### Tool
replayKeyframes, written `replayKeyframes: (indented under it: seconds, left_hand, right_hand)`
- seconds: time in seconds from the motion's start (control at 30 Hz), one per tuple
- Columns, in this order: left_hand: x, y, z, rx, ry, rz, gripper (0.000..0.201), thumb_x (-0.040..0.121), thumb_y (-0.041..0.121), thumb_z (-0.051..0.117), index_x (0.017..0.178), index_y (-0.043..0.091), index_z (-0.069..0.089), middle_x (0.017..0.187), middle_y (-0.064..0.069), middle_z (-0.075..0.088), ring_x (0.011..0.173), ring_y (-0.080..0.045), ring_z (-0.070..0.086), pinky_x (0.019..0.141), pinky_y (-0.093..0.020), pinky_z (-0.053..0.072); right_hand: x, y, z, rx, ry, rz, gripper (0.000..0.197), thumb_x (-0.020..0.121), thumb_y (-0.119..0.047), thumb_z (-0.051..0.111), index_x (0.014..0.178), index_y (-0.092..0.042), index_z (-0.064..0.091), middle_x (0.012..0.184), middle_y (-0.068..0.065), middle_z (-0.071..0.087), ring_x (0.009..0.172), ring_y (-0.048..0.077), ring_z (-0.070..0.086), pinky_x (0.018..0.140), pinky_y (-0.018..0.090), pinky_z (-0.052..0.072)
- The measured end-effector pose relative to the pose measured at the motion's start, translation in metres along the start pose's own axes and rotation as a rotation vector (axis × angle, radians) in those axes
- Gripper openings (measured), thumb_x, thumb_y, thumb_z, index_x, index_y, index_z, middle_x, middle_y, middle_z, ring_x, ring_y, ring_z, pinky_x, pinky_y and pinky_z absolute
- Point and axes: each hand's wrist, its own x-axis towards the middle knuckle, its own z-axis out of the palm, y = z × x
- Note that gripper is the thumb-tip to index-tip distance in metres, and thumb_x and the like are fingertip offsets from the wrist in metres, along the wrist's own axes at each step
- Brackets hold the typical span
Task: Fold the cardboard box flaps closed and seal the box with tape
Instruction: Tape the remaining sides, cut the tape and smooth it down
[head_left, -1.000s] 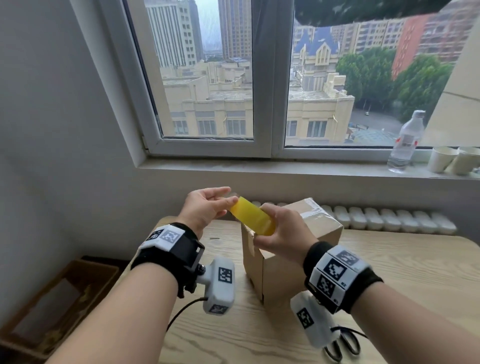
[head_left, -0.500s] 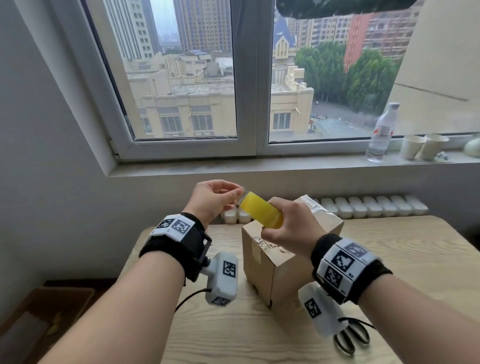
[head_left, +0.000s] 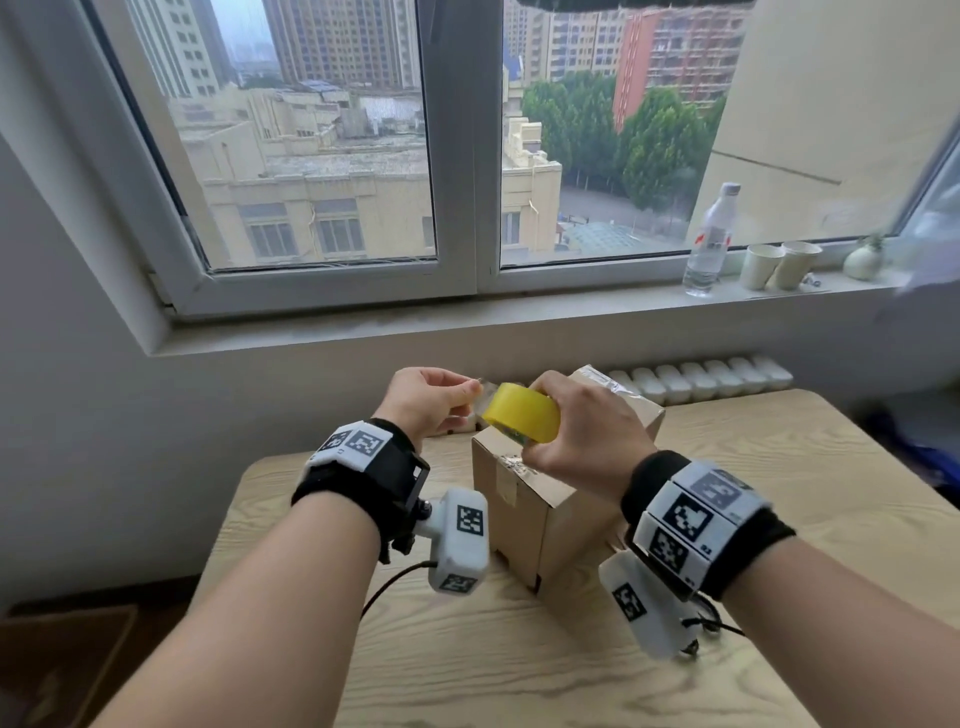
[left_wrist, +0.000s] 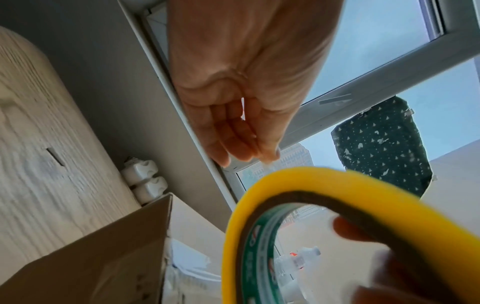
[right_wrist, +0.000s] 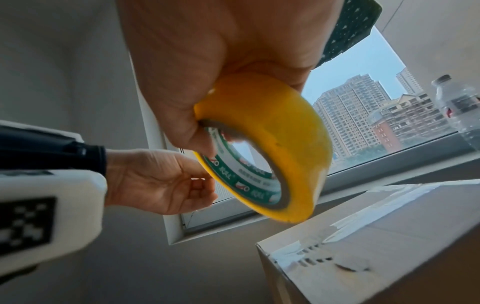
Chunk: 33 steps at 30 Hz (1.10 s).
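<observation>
Right hand (head_left: 582, 426): grasps a yellow roll of packing tape (head_left: 522, 418), thumb hooked inside the core, holding it just above the near top edge of the box.
Left hand (head_left: 431, 400): fingertips pinched on the clear free end of the tape (head_left: 480, 389), just left of the roll.
Cardboard box (head_left: 540, 514): upright on a light wooden table (head_left: 779, 519), flaps folded shut, strips of clear tape lying across its top.
Windowsill (head_left: 571, 312): a water bottle (head_left: 709, 241) and two paper cups (head_left: 779, 265) at the right, well apart from the box.
</observation>
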Motion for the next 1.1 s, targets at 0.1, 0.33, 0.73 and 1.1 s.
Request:
replayKeyframes:
  seconds: [0.1, 0.33, 0.73, 1.1]
  left_hand:
    - [0.004, -0.01, -0.003, -0.005, -0.004, -0.016, 0.008, 0.086, 0.004, 0.068, 0.088, -0.004, 0.067, 0.072, -0.011, 0.061, 0.055, -0.013, 0.056, 0.059, -0.022, 0.058]
    - [0.011, -0.035, -0.012, -0.015, -0.058, -0.078, 0.006, 0.086, 0.003, 0.067, 0.081, 0.001, 0.066, 0.07, -0.01, 0.063, 0.052, -0.012, 0.058, 0.056, -0.02, 0.058]
    - [0.025, -0.053, -0.013, 0.104, -0.09, -0.1, 0.008, 0.083, 0.002, 0.071, 0.076, 0.003, 0.067, 0.071, -0.009, 0.063, 0.062, -0.016, 0.059, 0.06, -0.022, 0.059]
    - [0.029, -0.063, -0.003, 0.153, 0.007, -0.083, 0.005, 0.079, 0.007, 0.077, 0.077, 0.006, 0.072, 0.074, -0.01, 0.068, 0.067, -0.018, 0.063, 0.073, -0.03, 0.059]
  right_hand:
    - [-0.005, -0.006, 0.003, -0.018, -0.024, 0.034, 0.04, 0.073, -0.032, 0.07, 0.107, -0.021, 0.052, 0.094, 0.003, 0.064, 0.088, 0.026, 0.058, 0.07, 0.03, 0.04]
    - [-0.03, -0.004, 0.003, -0.16, -0.065, 0.15, 0.034, 0.069, -0.05, 0.062, 0.092, -0.027, 0.053, 0.082, -0.006, 0.059, 0.079, 0.021, 0.053, 0.068, 0.029, 0.038]
    - [-0.063, -0.017, 0.007, -0.169, -0.18, 0.097, 0.048, 0.081, -0.043, 0.058, 0.122, -0.032, 0.037, 0.081, -0.006, 0.049, 0.076, 0.023, 0.05, 0.069, 0.031, 0.036]
    - [-0.069, 0.002, 0.028, -0.261, -0.267, 0.147, 0.045, 0.089, -0.041, 0.048, 0.134, -0.041, 0.046, 0.116, -0.002, 0.061, 0.104, 0.022, 0.057, 0.087, 0.033, 0.042]
